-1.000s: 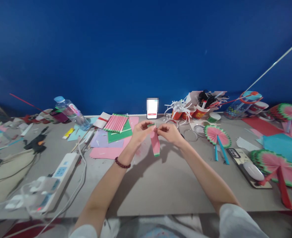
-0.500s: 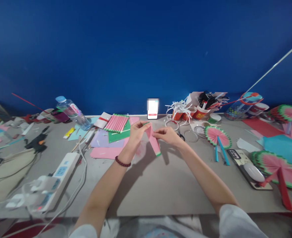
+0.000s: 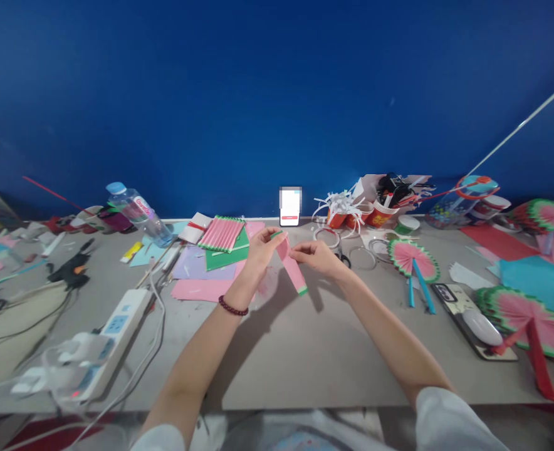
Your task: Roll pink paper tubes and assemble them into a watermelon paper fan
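Observation:
A narrow folded strip of pink paper (image 3: 294, 270) with green ends hangs at a slant between my hands, above the table. Its upper end is pinched by my left hand (image 3: 264, 247), thumb on top, with a bead bracelet on that wrist. My right hand (image 3: 318, 255) pinches the strip's right edge a little lower, its fingers closed. To the left, a pleated pink paper (image 3: 222, 233) with green edges lies on a green sheet (image 3: 227, 258). Pink and purple sheets lie beneath and beside it.
A phone (image 3: 289, 210) stands upright against the blue wall. On the right lie a small pleated watermelon fan (image 3: 414, 260), a larger fan (image 3: 533, 322), and a mouse (image 3: 481, 327) on another phone. A power strip (image 3: 117, 332), cables and a plastic bottle (image 3: 140, 213) occupy the left.
The strip's lower end has swung slightly to the right. Both hands keep nearly the same place and grip.

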The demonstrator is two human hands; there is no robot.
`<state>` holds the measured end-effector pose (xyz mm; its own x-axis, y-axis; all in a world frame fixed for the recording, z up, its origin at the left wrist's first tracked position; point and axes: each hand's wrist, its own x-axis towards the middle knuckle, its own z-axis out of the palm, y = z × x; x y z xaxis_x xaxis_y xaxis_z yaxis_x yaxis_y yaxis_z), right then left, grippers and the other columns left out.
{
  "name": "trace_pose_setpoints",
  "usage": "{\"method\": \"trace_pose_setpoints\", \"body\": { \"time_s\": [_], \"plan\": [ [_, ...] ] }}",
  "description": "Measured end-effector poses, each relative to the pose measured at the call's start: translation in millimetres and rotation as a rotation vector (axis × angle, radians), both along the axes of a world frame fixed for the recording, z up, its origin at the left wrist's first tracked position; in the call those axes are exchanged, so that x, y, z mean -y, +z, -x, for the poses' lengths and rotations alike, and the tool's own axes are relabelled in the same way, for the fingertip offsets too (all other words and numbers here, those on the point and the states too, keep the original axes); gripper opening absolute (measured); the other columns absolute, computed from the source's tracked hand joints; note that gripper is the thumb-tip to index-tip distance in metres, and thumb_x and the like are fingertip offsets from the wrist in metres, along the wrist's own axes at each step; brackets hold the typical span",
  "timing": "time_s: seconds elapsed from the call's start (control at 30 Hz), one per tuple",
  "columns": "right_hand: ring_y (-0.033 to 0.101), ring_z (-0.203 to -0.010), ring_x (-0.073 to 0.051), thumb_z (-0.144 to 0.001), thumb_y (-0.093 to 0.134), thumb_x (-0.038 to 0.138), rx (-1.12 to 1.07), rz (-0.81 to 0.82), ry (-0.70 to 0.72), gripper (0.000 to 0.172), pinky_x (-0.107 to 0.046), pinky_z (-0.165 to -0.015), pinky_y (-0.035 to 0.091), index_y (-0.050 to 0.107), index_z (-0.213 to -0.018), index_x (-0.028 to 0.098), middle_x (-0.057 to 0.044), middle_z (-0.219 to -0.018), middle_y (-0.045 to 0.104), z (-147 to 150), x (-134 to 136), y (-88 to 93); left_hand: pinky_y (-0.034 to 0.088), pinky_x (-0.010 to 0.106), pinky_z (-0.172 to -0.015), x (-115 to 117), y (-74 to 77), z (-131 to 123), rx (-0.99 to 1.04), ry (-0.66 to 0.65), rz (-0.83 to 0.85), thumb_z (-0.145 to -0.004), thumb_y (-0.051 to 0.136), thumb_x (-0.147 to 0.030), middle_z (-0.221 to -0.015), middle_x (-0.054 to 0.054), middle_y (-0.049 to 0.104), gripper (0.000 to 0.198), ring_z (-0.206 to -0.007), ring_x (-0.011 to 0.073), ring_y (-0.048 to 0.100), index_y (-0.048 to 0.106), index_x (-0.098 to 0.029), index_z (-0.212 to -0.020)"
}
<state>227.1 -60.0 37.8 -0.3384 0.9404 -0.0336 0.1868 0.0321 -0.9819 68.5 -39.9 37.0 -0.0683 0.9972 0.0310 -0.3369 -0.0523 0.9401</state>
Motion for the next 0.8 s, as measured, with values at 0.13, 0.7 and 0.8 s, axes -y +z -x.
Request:
{"method": "trace_pose_setpoints", "body": {
  "time_s": [0.13,0.7,0.8],
  "plan": [
    [0.057,-0.066,-0.013,-0.07,0.067,0.043,0.054,0.042,0.054,0.033,-0.027,-0.066,0.043,0.073,-0.084,0.014,-0.004,-0.075,0.068,-1.9,0.8,2.8,0.041,0.023,-0.062,-2.4,4.5,7.6,0.019,0.077,-0.021,-0.054,0.08,-0.027,-0.068,-0.003,0.061,0.026,-0.06,0.0083,0.054,0.063,-0.016,-0.071],
    [0.059,-0.065,-0.014,-0.071,0.066,0.041,0.177,0.014,0.083,0.037,-0.024,-0.061,0.045,0.073,-0.099,0.017,-0.003,-0.08,0.071,-11.5,-7.3,0.0,0.037,0.02,-0.052,-11.6,7.6,24.8,0.078,0.119,0.01,-0.056,0.078,-0.029,-0.06,-0.002,0.061,0.023,-0.052,0.0072,0.053,0.061,-0.016,-0.065],
    [0.062,-0.069,-0.014,-0.072,0.065,0.038,0.151,0.028,0.1,0.034,-0.025,-0.068,0.049,0.073,-0.096,0.016,-0.004,-0.08,0.072,-13.1,-9.5,-2.3,0.04,0.021,-0.054,-17.4,5.1,30.9,0.139,0.106,0.001,-0.053,0.08,-0.029,-0.06,-0.003,0.062,0.025,-0.054,0.0083,0.056,0.06,-0.017,-0.064]
  ]
}}
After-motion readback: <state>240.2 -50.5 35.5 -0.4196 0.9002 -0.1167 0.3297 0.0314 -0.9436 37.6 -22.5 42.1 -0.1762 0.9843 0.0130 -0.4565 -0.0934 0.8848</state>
